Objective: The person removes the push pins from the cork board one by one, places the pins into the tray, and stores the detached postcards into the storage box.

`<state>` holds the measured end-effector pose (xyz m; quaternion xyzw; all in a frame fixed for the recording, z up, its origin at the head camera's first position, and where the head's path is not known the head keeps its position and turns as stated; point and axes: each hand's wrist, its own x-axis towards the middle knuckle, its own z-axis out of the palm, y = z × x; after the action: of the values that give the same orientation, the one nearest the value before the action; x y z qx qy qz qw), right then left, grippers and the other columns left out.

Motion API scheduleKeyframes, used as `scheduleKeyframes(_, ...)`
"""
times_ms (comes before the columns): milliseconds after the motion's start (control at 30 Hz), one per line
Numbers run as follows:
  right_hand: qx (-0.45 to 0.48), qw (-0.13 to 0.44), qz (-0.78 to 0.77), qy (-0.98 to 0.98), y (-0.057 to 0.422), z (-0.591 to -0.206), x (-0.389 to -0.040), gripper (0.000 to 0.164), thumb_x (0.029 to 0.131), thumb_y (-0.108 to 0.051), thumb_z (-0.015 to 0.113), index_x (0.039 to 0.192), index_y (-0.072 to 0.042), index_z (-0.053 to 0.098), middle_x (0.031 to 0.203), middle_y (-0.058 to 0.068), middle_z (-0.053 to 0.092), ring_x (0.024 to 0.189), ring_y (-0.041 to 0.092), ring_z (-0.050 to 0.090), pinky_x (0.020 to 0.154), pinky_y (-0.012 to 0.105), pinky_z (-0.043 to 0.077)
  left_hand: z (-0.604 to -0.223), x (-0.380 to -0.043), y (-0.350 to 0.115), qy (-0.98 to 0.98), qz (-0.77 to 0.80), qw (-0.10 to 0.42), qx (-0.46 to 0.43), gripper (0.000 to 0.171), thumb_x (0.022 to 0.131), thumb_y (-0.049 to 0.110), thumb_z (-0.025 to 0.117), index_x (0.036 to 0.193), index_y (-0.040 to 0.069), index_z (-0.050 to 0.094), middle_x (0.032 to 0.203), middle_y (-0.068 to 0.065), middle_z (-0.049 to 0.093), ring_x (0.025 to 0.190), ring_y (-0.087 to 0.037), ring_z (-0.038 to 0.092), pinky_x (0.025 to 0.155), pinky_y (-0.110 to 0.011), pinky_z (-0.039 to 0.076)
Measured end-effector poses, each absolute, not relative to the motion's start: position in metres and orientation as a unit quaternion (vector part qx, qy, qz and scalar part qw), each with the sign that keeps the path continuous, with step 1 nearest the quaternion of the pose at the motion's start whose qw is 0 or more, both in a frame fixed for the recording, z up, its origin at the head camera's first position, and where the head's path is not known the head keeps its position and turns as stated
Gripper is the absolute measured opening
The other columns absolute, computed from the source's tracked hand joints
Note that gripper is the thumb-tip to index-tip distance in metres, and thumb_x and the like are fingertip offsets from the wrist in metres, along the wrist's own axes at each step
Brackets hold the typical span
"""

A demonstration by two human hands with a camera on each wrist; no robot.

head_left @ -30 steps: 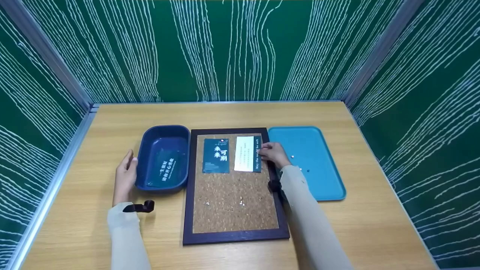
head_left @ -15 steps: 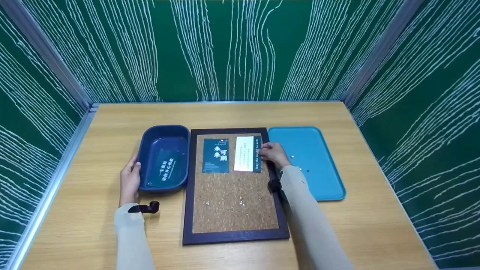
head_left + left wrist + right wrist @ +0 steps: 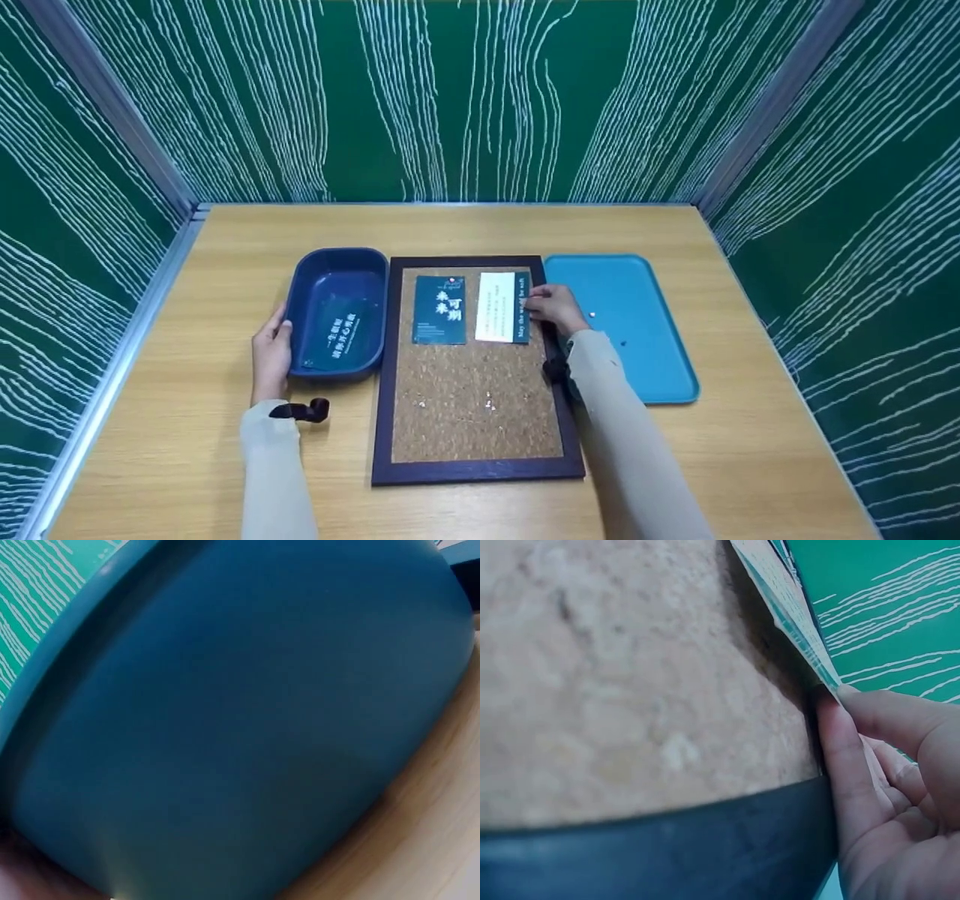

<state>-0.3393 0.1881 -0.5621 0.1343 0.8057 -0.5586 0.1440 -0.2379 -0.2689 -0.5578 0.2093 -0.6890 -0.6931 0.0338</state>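
Note:
My right hand pinches the right edge of a white and green card between thumb and fingers. The card lies over the upper right of a dark-framed cork board. In the right wrist view, the edge of this card tilts up off the cork. Beside it on the board is a dark green card with a small shiny pin near its top. My left hand rests against the left side of a blue plastic bin, fingers along its outer wall. Another green card lies inside the bin.
A flat turquoise tray with a few tiny pieces on it lies right of the board, partly behind my right arm. Small shiny pins are on the lower cork. Green panels with white lines stand around the wooden table.
My left hand has come in from the left to touch the bin. My right hand keeps its pinch on the card. The head view has shifted slightly.

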Motion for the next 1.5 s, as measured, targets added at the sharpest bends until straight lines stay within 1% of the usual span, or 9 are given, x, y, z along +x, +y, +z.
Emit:
scheduleKeyframes(100, 0.137, 0.148, -0.558, 0.805, 0.190, -0.561, -0.339, 0.028, 0.089, -0.008, 0.066, 0.115, 0.001, 0.060, 0.115, 0.016, 0.063, 0.087, 0.017, 0.066, 0.070, 0.025, 0.058, -0.559, -0.239, -0.267, -0.686, -0.696, 0.032, 0.207, 0.047, 0.105, 0.015, 0.032, 0.151, 0.018, 0.026, 0.161, 0.005, 0.012, 0.150, -0.012, 0.005, 0.122, -0.031, 0.010)
scheduleKeyframes(333, 0.120, 0.158, -0.579, 0.791, 0.196, -0.560, -0.337, 0.034, 0.090, -0.010, 0.066, 0.121, 0.002, 0.058, 0.123, 0.017, 0.060, 0.091, 0.015, 0.066, 0.074, 0.025, 0.058, -0.563, -0.239, -0.267, -0.713, -0.672, 0.058, 0.194, 0.046, 0.104, 0.012, 0.034, 0.150, 0.010, 0.030, 0.160, -0.002, 0.020, 0.149, -0.016, 0.010, 0.123, -0.032, 0.011)
scheduleKeyframes(467, 0.125, 0.165, -0.594, 0.777, 0.198, -0.559, -0.336, 0.037, 0.090, -0.010, 0.067, 0.123, 0.000, 0.057, 0.123, 0.017, 0.060, 0.086, 0.012, 0.066, 0.072, 0.024, 0.058, -0.564, -0.239, -0.266, -0.711, -0.673, 0.055, 0.196, 0.046, 0.104, 0.012, 0.034, 0.150, 0.012, 0.030, 0.161, -0.001, 0.018, 0.150, -0.016, 0.009, 0.123, -0.032, 0.010)
scheduleKeyframes(633, 0.137, 0.176, -0.604, 0.765, 0.199, -0.555, -0.338, 0.039, 0.090, -0.011, 0.067, 0.126, -0.001, 0.056, 0.124, 0.015, 0.059, 0.086, 0.011, 0.066, 0.073, 0.023, 0.057, -0.565, -0.239, -0.266, -0.714, -0.670, 0.052, 0.198, 0.046, 0.105, 0.013, 0.034, 0.150, 0.013, 0.030, 0.161, -0.001, 0.017, 0.150, -0.016, 0.009, 0.123, -0.033, 0.011)
scheduleKeyframes(900, 0.130, 0.177, -0.615, 0.758, 0.193, -0.544, -0.343, 0.036, 0.089, -0.011, 0.067, 0.123, -0.001, 0.058, 0.120, 0.013, 0.060, 0.091, 0.014, 0.065, 0.078, 0.024, 0.057, -0.564, -0.237, -0.267, -0.704, -0.677, 0.052, 0.209, 0.046, 0.105, 0.014, 0.034, 0.150, 0.014, 0.031, 0.160, 0.000, 0.020, 0.149, -0.015, 0.010, 0.123, -0.033, 0.012)
scheduleKeyframes(1067, 0.114, 0.173, -0.624, 0.753, 0.186, -0.538, -0.343, 0.032, 0.089, -0.010, 0.067, 0.118, 0.001, 0.060, 0.111, 0.011, 0.063, 0.084, 0.012, 0.066, 0.077, 0.024, 0.058, -0.563, -0.235, -0.268, -0.702, -0.678, 0.049, 0.214, 0.046, 0.105, 0.016, 0.033, 0.151, 0.014, 0.029, 0.160, 0.000, 0.018, 0.149, -0.015, 0.009, 0.123, -0.033, 0.012)
scheduleKeyframes(1200, 0.102, 0.173, -0.631, 0.749, 0.180, -0.534, -0.343, 0.028, 0.089, -0.010, 0.067, 0.115, 0.001, 0.062, 0.105, 0.010, 0.064, 0.080, 0.012, 0.066, 0.082, 0.030, 0.058, -0.562, -0.234, -0.269, -0.701, -0.679, 0.049, 0.213, 0.046, 0.105, 0.016, 0.034, 0.150, 0.015, 0.030, 0.160, 0.000, 0.019, 0.149, -0.015, 0.010, 0.123, -0.033, 0.012)
scheduleKeyframes(1333, 0.095, 0.174, -0.633, 0.748, 0.173, -0.528, -0.343, 0.025, 0.090, -0.010, 0.067, 0.113, -0.001, 0.065, 0.106, 0.010, 0.064, 0.083, 0.013, 0.067, 0.087, 0.033, 0.057, -0.560, -0.235, -0.269, -0.703, -0.677, 0.046, 0.213, 0.046, 0.105, 0.015, 0.034, 0.150, 0.015, 0.031, 0.159, -0.001, 0.022, 0.149, -0.015, 0.011, 0.123, -0.032, 0.012)
scheduleKeyframes(1500, 0.097, 0.179, -0.640, 0.741, 0.161, -0.519, -0.344, 0.022, 0.089, -0.012, 0.068, 0.109, -0.003, 0.068, 0.108, 0.010, 0.066, 0.087, 0.015, 0.067, 0.090, 0.033, 0.056, -0.557, -0.239, -0.269, -0.693, -0.688, 0.039, 0.212, 0.046, 0.105, 0.017, 0.033, 0.151, 0.016, 0.029, 0.160, 0.001, 0.019, 0.149, -0.014, 0.008, 0.123, -0.032, 0.010)
